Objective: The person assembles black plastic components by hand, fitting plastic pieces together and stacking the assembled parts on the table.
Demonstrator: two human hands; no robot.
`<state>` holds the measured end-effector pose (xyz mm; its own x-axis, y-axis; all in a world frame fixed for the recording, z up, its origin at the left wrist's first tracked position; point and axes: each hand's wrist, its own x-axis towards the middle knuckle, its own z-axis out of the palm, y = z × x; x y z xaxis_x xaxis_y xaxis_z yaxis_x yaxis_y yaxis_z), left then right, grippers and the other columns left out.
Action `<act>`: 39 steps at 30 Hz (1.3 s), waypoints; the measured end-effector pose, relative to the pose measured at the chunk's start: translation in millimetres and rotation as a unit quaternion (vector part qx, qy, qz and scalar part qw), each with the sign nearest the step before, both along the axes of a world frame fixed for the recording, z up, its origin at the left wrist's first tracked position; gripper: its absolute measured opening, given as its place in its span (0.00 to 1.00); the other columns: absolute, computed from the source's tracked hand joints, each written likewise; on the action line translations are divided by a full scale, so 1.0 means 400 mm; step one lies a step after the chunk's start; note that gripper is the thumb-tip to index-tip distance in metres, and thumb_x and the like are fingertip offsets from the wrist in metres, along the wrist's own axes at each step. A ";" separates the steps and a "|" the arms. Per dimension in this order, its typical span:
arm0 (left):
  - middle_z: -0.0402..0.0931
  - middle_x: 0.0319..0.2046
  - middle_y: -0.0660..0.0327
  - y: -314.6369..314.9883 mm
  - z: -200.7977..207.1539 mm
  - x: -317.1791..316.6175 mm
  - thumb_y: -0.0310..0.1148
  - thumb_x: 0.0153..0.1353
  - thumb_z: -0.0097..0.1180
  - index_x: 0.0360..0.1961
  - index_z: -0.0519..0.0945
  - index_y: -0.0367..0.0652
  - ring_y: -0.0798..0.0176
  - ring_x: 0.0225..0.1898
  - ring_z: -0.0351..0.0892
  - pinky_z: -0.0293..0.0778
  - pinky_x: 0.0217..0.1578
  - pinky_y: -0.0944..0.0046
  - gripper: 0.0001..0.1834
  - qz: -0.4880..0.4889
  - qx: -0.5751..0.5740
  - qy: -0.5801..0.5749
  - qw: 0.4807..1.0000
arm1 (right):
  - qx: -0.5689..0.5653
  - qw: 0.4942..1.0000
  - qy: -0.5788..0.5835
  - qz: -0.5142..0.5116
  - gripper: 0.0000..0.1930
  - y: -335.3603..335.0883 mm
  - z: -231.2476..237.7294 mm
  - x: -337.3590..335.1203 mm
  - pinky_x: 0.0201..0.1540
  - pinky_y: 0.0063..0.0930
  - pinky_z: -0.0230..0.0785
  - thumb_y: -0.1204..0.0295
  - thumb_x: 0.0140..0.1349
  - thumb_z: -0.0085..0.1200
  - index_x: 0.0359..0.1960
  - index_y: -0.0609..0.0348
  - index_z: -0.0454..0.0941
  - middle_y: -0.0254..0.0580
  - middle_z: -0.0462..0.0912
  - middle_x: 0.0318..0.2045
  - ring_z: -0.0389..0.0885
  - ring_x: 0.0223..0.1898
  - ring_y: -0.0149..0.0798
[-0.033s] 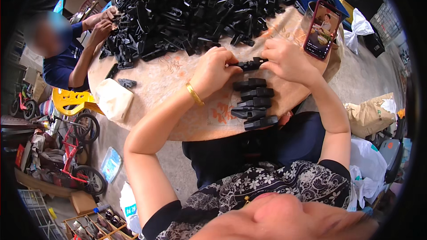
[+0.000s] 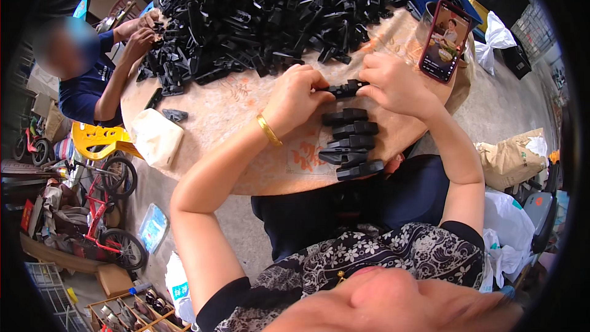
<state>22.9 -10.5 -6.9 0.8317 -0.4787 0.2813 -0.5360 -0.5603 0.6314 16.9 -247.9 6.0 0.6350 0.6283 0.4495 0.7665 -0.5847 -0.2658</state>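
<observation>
Between my two hands is a small black plastic part (image 2: 346,89), its ends pinched at the fingertips above the table. My left hand (image 2: 298,97), a gold bangle at its wrist, closes thumb and forefinger on the left end. From the other side my right hand (image 2: 396,86) grips the right end; its fingers partly hide that end. Just below, nearer to me, several similar black plastic parts (image 2: 355,129) lie in a column on the cloth. Beyond my hands a large heap of loose black plastic parts (image 2: 264,18) covers the far side of the table.
The round table (image 2: 246,175) has a beige patterned cover. At right a phone (image 2: 444,40) stands upright, playing a video. A blue crate (image 2: 470,9) sits behind it. On the left are a white bag (image 2: 158,138) and a co-worker's hands (image 2: 141,37) at the heap's edge.
</observation>
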 end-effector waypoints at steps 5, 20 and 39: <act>0.77 0.27 0.56 -0.011 -0.004 0.000 0.30 0.44 0.67 0.25 0.81 0.37 0.52 0.35 0.75 0.72 0.37 0.57 0.09 -0.010 -0.007 0.000 1.000 | 0.032 0.999 0.006 0.017 0.08 0.046 -0.043 0.011 0.40 0.40 0.68 0.71 0.48 0.60 0.26 0.62 0.76 0.47 0.74 0.31 0.74 0.39 0.51; 0.74 0.29 0.57 0.000 -0.014 -0.006 0.28 0.49 0.65 0.31 0.79 0.39 0.55 0.34 0.73 0.73 0.34 0.62 0.09 -0.122 -0.018 -0.088 0.988 | 0.070 0.978 0.033 -0.194 0.25 0.061 -0.046 0.169 0.27 0.33 0.71 0.63 0.54 0.60 0.53 0.57 0.72 0.41 0.81 0.21 0.81 0.24 0.43; 0.74 0.45 0.60 -0.011 -0.012 -0.004 0.18 0.48 0.65 0.51 0.75 0.40 0.65 0.38 0.78 0.77 0.42 0.67 0.26 0.016 -0.198 -0.068 0.978 | 0.358 0.725 0.585 0.062 0.21 0.042 -0.007 0.066 0.23 0.12 0.66 0.75 0.57 0.56 0.54 0.61 0.73 0.31 0.78 0.27 0.70 0.19 0.20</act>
<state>21.4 -14.9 -11.6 0.7872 -0.2845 0.5472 -0.6155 -0.3051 0.7267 43.3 -230.9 3.2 0.8033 0.5849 -0.1122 -0.1938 0.0786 -0.9779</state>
